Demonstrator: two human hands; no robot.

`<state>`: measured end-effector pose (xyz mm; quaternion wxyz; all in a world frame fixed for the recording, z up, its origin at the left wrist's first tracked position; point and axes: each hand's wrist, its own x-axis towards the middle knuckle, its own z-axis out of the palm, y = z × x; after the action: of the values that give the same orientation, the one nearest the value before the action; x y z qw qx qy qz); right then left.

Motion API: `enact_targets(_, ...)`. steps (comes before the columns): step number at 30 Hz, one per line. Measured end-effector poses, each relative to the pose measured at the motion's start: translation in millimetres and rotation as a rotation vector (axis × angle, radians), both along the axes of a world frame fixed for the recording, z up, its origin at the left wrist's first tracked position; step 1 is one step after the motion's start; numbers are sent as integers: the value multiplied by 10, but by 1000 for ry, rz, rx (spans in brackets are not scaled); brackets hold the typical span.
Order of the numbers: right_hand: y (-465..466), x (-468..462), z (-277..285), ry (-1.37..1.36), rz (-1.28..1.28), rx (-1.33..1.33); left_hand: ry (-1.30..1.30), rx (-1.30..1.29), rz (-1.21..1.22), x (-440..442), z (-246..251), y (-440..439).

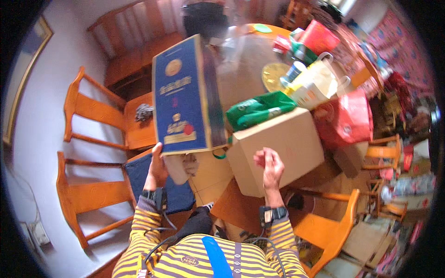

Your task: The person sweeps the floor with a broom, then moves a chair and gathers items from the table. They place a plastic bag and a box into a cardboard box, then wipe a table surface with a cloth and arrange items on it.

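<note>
My left hand (159,170) grips the lower left corner of a tall blue cardboard carton (179,100), which bears pale writing and a red dot. The carton is tilted, with its dark side facing the table. In front of a plain brown cardboard box (278,146) is my right hand (272,168), its fingers partly curled and blurred. I see nothing in it, and whether it touches the box is unclear. A green bag (260,107) with white lettering lies against the top edge of the brown box. Below the carton shows a pale, blurred thing (179,170).
A round table (240,69) carries a gold disc (274,77), a white bag (316,83) and red packaging (319,36). A red bag (347,118) is at right. Wooden chairs (99,113) line the left wall; another chair (323,229) stands right of me. One left seat has a dark blue cushion (177,194).
</note>
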<state>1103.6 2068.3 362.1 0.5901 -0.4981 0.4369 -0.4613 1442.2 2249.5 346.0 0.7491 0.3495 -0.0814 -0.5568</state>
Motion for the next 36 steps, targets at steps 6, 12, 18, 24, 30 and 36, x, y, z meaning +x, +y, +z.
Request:
enact_targets(6,1038,-1526,-939,-27,-559,638,-84,20,64,-247,-136,468)
enact_targets(12,769,-921,-1534,-82,-183,594,-64,62,33,-292,-31,510)
enact_targets(18,188,-64,-1194,146,26,342,-121,43,22,-316,198,440)
enact_targets(24,527,-253,-175,-104,339,371,-319,-74,-177,-350,441,278)
enact_targets(30,508,-278,535,-347,210,223,-325,-108,-563,-812,490,-121)
enact_targets(36,991,-1169,1082,-39,-17,-163,-417,-171,-916,-1496,404,-437)
